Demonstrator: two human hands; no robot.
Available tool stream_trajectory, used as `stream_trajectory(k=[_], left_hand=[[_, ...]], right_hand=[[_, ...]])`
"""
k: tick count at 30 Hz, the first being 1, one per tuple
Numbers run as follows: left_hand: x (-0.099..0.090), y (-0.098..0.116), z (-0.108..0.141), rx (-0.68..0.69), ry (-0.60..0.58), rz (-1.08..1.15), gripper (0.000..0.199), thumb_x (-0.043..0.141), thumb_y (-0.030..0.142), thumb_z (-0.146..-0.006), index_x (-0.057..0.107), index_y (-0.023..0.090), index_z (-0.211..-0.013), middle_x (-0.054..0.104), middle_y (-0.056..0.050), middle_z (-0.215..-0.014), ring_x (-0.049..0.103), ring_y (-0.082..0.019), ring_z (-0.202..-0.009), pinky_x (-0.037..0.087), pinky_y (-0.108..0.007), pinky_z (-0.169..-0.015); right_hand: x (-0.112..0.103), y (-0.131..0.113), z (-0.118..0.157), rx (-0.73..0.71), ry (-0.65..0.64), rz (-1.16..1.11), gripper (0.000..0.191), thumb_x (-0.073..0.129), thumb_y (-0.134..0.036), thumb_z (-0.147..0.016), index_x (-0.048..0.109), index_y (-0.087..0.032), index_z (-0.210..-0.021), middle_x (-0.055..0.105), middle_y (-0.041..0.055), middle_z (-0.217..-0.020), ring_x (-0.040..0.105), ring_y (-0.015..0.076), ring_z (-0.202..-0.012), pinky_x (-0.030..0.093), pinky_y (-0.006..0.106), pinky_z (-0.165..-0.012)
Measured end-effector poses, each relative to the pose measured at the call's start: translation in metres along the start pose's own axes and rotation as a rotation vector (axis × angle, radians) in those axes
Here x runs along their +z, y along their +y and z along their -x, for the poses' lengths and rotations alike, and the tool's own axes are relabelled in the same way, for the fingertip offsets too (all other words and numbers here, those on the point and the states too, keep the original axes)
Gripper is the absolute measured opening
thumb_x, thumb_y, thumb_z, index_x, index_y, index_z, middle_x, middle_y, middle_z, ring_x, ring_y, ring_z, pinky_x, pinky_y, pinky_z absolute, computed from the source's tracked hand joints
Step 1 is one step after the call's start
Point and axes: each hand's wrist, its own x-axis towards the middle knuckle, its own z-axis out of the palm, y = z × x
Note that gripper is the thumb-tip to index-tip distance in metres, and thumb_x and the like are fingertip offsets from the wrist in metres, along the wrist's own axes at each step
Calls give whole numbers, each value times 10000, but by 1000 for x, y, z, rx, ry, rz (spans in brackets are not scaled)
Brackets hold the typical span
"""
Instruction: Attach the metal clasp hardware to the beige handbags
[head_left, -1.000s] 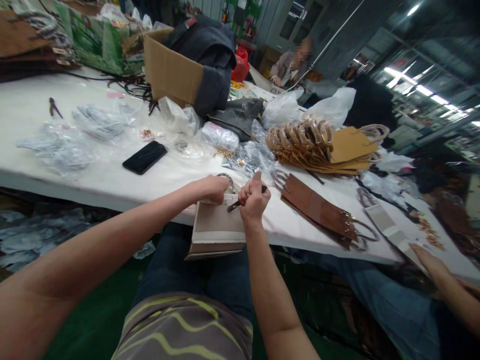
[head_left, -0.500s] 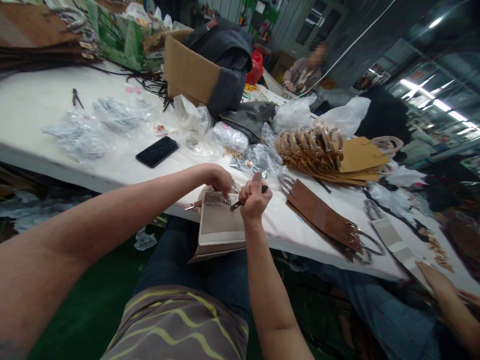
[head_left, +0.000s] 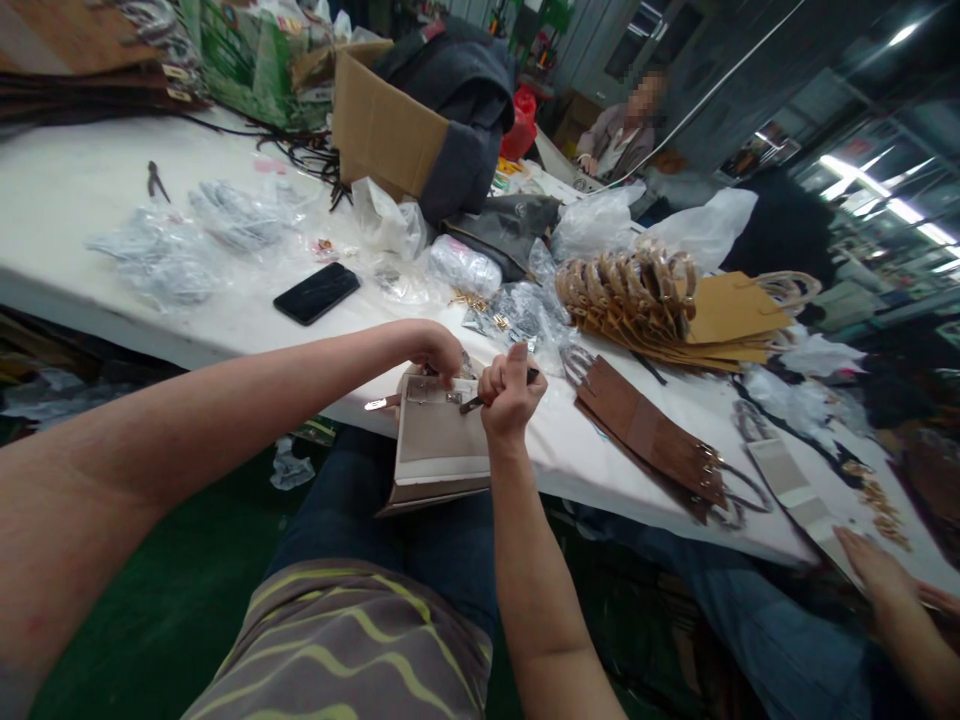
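A beige handbag (head_left: pixel 439 432) leans between my lap and the table edge, with small metal fittings near its top and a strap with a metal end (head_left: pixel 382 402) sticking out to the left. My left hand (head_left: pixel 441 352) is bent over the bag's top edge, its fingers closed on it by a fitting; the fingertips are partly hidden. In a fist with the thumb up, my right hand (head_left: pixel 511 392) grips a slim dark hand tool (head_left: pixel 470 405). The tool's tip meets the bag's face just right of the metal fitting; its exact kind is hidden by my fingers.
On the white table (head_left: pixel 67 220) lie a black phone (head_left: pixel 316 293), pliers (head_left: pixel 156 182), plastic wrappings and loose gold hardware. A cardboard box (head_left: pixel 390 125) stands behind. To the right are tan bags (head_left: pixel 739 318), brown bags (head_left: pixel 645 435) and a co-worker's hand (head_left: pixel 874 560) on a light bag.
The camera view has shifted slightly. Both hands stay at the bag's top with the tool tip near the same fitting; the bag is a little higher in view.
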Motion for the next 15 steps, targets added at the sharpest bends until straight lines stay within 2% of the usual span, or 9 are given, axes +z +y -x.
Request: stream_trajectory(k=[5, 10, 13, 15], left_hand=[[1, 1, 2, -15, -47, -1, 325, 895, 323, -588, 664, 200, -782, 661, -45, -767, 625, -281, -861, 503, -366, -804], [2, 5, 4, -55, -46, -21, 336, 875, 337, -633, 750, 196, -912, 726, -75, -833, 667, -315, -925, 559, -387, -852], [7, 11, 3, -125, -10, -63, 314, 819, 268, -680, 775, 160, -971, 715, -85, -812, 669, -312, -911, 575, -403, -866], [11, 14, 2, -96, 46, -131, 326, 799, 219, -669, 796, 136, -984, 687, -72, -770, 660, -311, -918, 580, -412, -896]], right_hand=[[-2, 1, 5, -5, 31, 0, 721, 775, -706, -977, 337, -257, -622, 250, -110, -526, 188, 58, -391, 150, 261, -377], [0, 3, 5, 12, 48, 58, 733, 751, -761, -964, 321, -265, -639, 251, -106, -534, 203, 66, -408, 185, 265, -389], [2, 3, 7, 5, 39, 83, 740, 733, -777, -966, 320, -263, -632, 254, -99, -537, 222, 72, -415, 183, 271, -405], [1, 0, 9, -4, 7, 88, 742, 729, -778, -969, 321, -262, -625, 252, -94, -540, 233, 75, -422, 186, 275, -417]])
